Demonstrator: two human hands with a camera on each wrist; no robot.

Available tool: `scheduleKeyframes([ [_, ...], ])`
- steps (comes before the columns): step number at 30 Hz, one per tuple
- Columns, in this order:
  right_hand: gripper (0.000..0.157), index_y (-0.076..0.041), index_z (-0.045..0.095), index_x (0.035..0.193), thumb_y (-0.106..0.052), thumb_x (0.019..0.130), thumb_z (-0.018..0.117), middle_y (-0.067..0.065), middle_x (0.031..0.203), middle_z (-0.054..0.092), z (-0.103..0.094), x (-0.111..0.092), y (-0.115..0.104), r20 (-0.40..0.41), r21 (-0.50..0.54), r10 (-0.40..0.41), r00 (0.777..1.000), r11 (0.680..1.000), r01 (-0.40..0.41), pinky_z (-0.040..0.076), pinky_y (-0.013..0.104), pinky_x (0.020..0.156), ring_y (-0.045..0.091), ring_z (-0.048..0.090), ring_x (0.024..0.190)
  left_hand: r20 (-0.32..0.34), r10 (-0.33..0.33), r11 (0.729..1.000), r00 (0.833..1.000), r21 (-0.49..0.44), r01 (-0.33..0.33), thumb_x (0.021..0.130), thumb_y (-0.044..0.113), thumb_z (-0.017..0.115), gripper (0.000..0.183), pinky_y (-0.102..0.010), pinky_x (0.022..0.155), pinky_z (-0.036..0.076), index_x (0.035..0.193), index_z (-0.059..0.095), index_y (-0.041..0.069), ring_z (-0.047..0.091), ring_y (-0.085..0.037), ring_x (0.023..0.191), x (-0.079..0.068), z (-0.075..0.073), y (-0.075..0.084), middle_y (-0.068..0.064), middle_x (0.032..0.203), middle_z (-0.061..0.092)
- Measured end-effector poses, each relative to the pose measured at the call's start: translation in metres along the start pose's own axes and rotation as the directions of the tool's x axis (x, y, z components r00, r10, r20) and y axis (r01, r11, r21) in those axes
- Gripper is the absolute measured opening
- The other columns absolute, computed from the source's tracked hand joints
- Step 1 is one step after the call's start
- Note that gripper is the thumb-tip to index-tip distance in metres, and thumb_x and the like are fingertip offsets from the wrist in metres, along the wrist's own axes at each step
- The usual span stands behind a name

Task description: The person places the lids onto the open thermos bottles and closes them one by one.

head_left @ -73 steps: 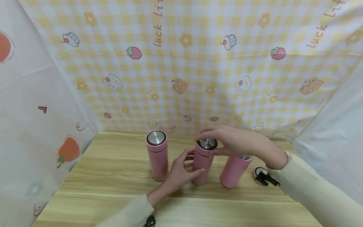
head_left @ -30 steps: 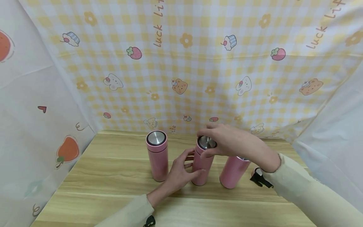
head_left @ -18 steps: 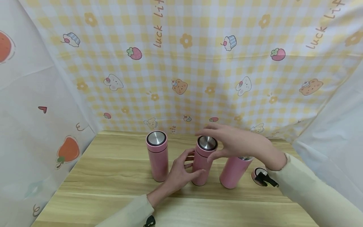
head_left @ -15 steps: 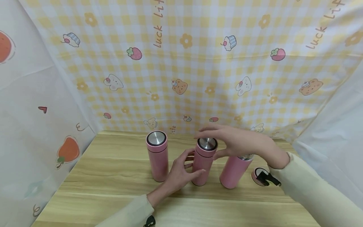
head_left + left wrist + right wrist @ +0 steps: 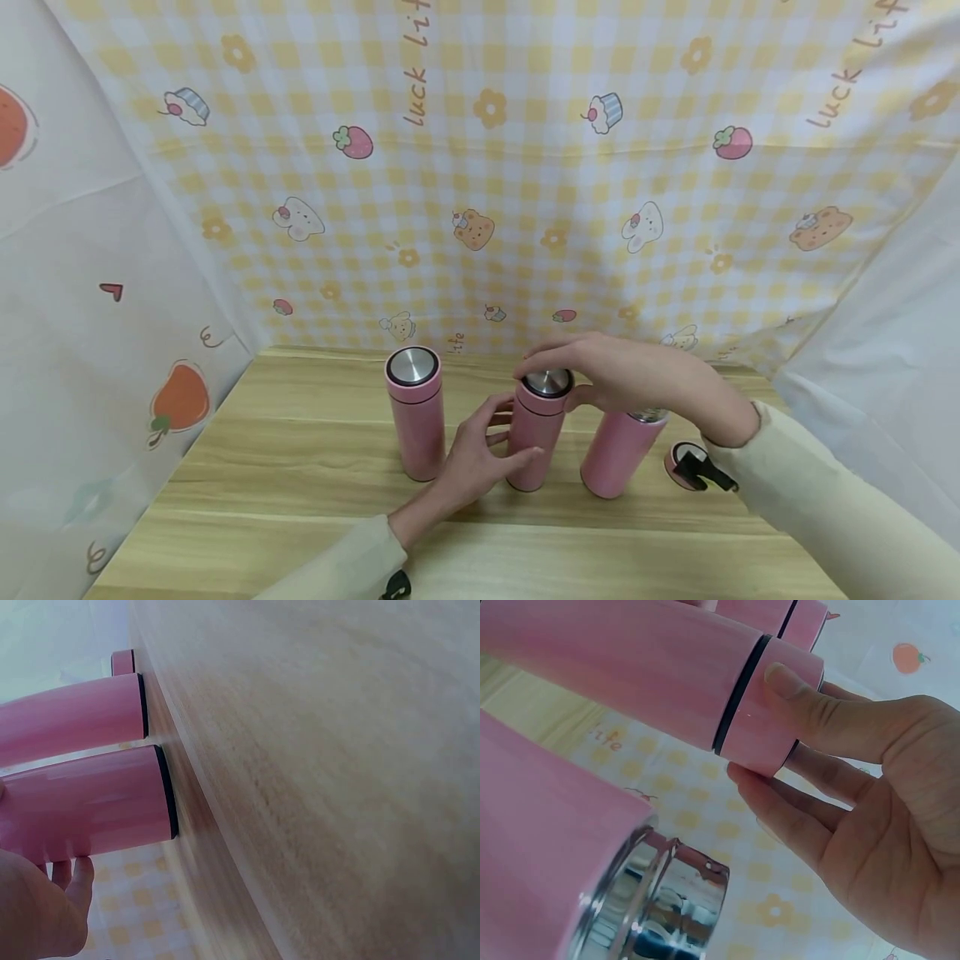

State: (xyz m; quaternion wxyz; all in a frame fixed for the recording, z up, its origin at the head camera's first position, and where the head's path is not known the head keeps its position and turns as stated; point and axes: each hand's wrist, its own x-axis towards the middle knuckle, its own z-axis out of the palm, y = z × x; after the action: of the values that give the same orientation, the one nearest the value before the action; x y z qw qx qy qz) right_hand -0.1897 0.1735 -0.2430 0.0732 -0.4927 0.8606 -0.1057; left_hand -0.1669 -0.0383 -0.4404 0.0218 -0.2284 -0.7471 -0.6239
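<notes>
A pink thermos [image 5: 531, 446] with a steel-topped lid [image 5: 547, 385] stands upright in the middle of the table. My left hand [image 5: 480, 450] holds its body, thumb in front and fingers at the far left side. From above, my right hand [image 5: 622, 371] pinches the lid's rim; the right wrist view shows the thumb [image 5: 784, 686] on the pink band and fingertips at the opposite side. A narrow dark line separates lid and body. Beside it, a second thermos [image 5: 618, 458] stands uncapped, its steel neck [image 5: 675, 900] bare and partly behind my right hand in the head view.
A third thermos [image 5: 418, 425], capped, stands to the left. One loose lid [image 5: 682, 467] lies on the wooden table [image 5: 300, 467] at the right, partly covered by a black strap end [image 5: 705, 472] at my right sleeve. A checked cloth [image 5: 360, 250] hangs behind.
My right hand turned about the lid, loosened with thumb and fingers apart from it, drew back right, and now grips it again. The left hand and the thermoses stay in place.
</notes>
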Motion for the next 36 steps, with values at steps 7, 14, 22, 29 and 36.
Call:
scheduleKeyframes([
  [7,0.06,-0.017,0.063,0.139,-0.006,0.084,0.084,-0.006,0.134,0.059,-0.001,0.0,-0.004,-0.004,-0.034,0.015,1.0,0.999,-0.015,0.052,0.033,0.096,0.015,0.056,0.121,0.003,0.003,1.0,1.0,-0.004,-0.003,0.086,0.028,0.086,0.067,-0.031,0.095,0.053,0.143,0.051,0.026,0.058,-0.017,0.119,0.0,0.0,0.0,0.003,0.135,0.057],
  [14,0.061,-0.021,0.062,0.139,-0.005,0.084,0.084,-0.004,0.134,0.058,0.0,0.001,-0.006,-0.005,-0.067,0.042,0.999,0.997,-0.043,0.053,0.034,0.094,0.017,0.056,0.12,0.007,-0.009,1.0,1.0,-0.003,0.009,0.086,0.029,0.085,0.067,-0.031,0.095,0.053,0.144,0.05,0.027,0.058,-0.017,0.12,0.0,0.0,0.002,0.003,0.136,0.056],
  [22,0.062,-0.02,0.061,0.14,-0.004,0.084,0.084,-0.004,0.129,0.057,0.002,0.002,-0.01,-0.013,-0.123,0.081,0.997,0.989,-0.082,0.054,0.03,0.087,0.015,0.058,0.113,0.005,-0.01,1.0,1.0,0.007,0.01,0.087,0.029,0.085,0.067,-0.031,0.096,0.053,0.144,0.049,0.027,0.057,-0.018,0.12,-0.001,0.0,0.002,0.004,0.136,0.056],
  [29,0.059,-0.016,0.063,0.136,-0.004,0.083,0.084,0.0,0.124,0.058,0.003,0.002,-0.011,-0.053,-0.135,0.06,0.997,0.989,-0.067,0.056,0.028,0.08,0.014,0.062,0.102,-0.006,-0.022,1.0,1.0,0.012,0.022,0.087,0.018,0.084,0.068,-0.037,0.096,0.054,0.145,0.049,0.021,0.057,-0.021,0.12,0.0,0.002,0.005,-0.001,0.136,0.056],
  [36,0.057,-0.015,0.063,0.137,-0.005,0.084,0.084,0.002,0.115,0.056,0.007,0.003,-0.014,-0.081,-0.156,0.076,0.994,0.984,-0.088,0.054,0.026,0.071,0.012,0.06,0.087,-0.014,-0.029,1.0,0.999,0.005,0.029,0.085,0.004,0.083,0.066,-0.043,0.097,0.054,0.142,0.05,0.009,0.058,-0.029,0.119,-0.004,0.0,0.031,-0.009,0.134,0.057],
])
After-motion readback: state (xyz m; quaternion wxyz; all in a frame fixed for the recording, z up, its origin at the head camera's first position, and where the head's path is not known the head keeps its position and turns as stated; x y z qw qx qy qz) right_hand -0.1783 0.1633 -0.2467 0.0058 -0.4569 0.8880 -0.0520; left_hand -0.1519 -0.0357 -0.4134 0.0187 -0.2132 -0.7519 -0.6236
